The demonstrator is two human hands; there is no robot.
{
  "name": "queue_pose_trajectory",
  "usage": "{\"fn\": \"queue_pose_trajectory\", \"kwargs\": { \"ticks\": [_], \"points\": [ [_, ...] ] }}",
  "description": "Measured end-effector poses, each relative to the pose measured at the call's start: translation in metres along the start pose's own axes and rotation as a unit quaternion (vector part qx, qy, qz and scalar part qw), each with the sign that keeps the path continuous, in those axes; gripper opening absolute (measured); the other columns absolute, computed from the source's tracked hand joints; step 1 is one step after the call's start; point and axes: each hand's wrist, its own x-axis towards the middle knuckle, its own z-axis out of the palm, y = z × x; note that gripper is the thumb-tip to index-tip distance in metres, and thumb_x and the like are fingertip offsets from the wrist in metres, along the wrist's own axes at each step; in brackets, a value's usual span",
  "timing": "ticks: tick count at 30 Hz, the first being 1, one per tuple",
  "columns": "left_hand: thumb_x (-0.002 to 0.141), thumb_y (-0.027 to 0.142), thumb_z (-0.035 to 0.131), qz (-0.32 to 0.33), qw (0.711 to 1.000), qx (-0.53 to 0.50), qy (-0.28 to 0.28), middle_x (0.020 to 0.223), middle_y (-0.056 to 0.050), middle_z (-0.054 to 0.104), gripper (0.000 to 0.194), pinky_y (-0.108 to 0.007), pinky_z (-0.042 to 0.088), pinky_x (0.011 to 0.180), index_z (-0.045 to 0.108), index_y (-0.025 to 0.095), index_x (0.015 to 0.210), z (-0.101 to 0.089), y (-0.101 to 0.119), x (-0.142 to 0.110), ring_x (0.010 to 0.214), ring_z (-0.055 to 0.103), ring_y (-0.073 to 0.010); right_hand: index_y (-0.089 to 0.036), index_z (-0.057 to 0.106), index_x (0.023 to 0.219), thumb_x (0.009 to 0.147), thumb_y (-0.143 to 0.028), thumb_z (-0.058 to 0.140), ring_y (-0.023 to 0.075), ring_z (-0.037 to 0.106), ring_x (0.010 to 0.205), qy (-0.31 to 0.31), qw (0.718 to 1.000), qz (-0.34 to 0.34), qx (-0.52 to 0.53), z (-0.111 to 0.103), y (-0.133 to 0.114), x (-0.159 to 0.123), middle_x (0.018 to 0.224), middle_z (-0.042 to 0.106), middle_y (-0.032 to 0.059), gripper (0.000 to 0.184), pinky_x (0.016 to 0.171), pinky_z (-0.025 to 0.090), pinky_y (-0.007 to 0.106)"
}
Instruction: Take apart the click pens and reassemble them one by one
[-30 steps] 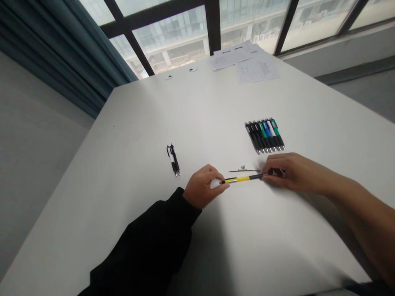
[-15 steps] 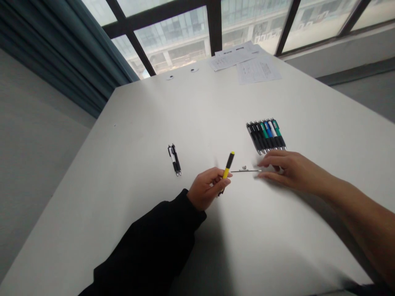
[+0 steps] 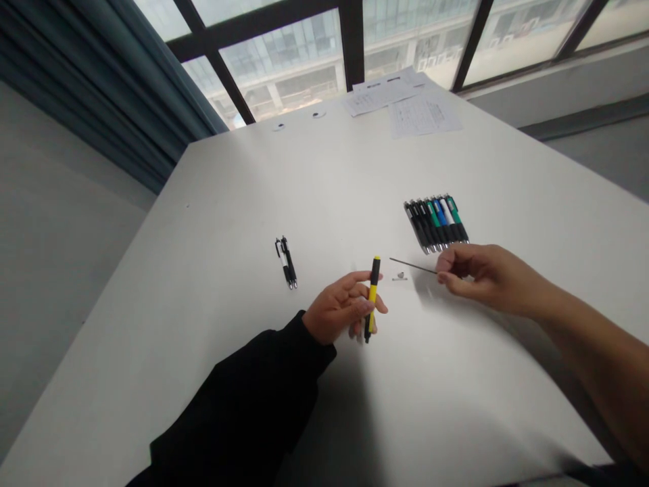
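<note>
Yellow-and-black pen (image 3: 372, 293), quantity one: grasped by the fingers of the left hand (image 3: 329, 311), above the tabletop (image 3: 329, 182). Thin dark refill (image 3: 413, 266), quantity one: pinched at one end between the fingers of the right hand (image 3: 481, 277). Between the hands lie two small metallic parts (image 3: 400, 276). Farther out: seven pens in a row (image 3: 436, 224), right; two pens side by side (image 3: 289, 264), left.
</note>
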Motion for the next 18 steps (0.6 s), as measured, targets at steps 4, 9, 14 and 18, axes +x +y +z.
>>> {"fn": "queue_pose_trajectory", "kwargs": {
  "ticks": [4, 9, 14, 18],
  "points": [
    [0.092, 0.038, 0.068, -0.049, 0.994, -0.039, -0.089, 0.087, -0.007, 0.07, 0.039, -0.017, 0.046, 0.043, 0.055, 0.015, 0.12, 0.001, 0.002, -0.003, 0.058, 0.07, -0.0142, -0.02, 0.068, 0.081, 0.081, -0.031, 0.077, 0.011, 0.051, 0.054, 0.056, 0.988, -0.005, 0.146, -0.001, -0.002, -0.002, 0.063, 0.059, -0.0005, 0.014, 0.05, 0.039, 0.025],
    [0.091, 0.047, 0.068, -0.082, 0.991, -0.041, -0.1, 0.077, -0.005, 0.069, 0.039, -0.02, 0.048, 0.044, 0.058, 0.013, 0.107, 0.003, 0.004, -0.005, 0.047, 0.063, -0.0112, -0.022, 0.077, 0.082, 0.075, -0.033, 0.085, 0.0108, 0.052, 0.055, 0.061, 0.94, -0.024, 0.334, -0.003, -0.005, -0.004, 0.068, 0.061, 0.0019, 0.015, 0.047, 0.039, 0.025],
    [0.089, 0.051, 0.069, -0.103, 0.988, 0.003, -0.112, 0.077, -0.005, 0.069, 0.043, -0.02, 0.049, 0.047, 0.061, 0.012, 0.105, 0.004, 0.007, -0.004, 0.049, 0.061, -0.0101, -0.025, 0.077, 0.083, 0.073, -0.034, 0.088, 0.0106, 0.051, 0.055, 0.097, 0.909, 0.005, 0.405, 0.001, -0.007, -0.002, 0.071, 0.062, 0.0014, 0.017, 0.044, 0.039, 0.025],
    [0.09, 0.051, 0.067, -0.101, 0.985, 0.041, -0.132, 0.078, -0.006, 0.068, 0.043, -0.02, 0.05, 0.049, 0.063, 0.012, 0.106, 0.003, 0.008, -0.004, 0.052, 0.061, -0.0097, -0.025, 0.075, 0.081, 0.074, -0.036, 0.087, 0.011, 0.055, 0.057, 0.116, 0.905, 0.034, 0.408, 0.008, -0.007, 0.002, 0.072, 0.064, 0.0012, 0.017, 0.048, 0.044, 0.025]
  ]
}}
